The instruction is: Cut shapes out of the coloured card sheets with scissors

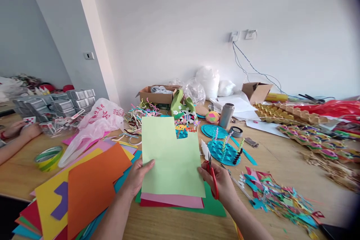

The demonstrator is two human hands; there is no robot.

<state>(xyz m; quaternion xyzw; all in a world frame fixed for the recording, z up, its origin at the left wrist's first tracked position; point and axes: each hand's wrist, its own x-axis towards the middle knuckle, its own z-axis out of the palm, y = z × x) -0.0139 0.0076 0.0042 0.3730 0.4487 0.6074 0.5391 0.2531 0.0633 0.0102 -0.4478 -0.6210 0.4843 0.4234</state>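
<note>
A light green sheet of paper (171,161) with a square notch cut from its top edge is held up in the middle. My left hand (137,178) grips its left edge, thumb on the front. At the right edge my right hand (218,180) pinches the sheet and also holds red-handled scissors (213,182), whose blades point upward. Pink paper (174,199) and green paper (212,204) lie beneath the sheet. Left of my left hand is an orange sheet (95,183) on a pile of coloured paper.
Coloured scraps (281,198) cover the table at right, near egg trays (312,138). Behind stand a metal bottle (226,115), blue discs (213,131) and a cardboard box (157,95). Green-yellow tape (49,158) lies at left, where another person's hands (26,130) hold a card.
</note>
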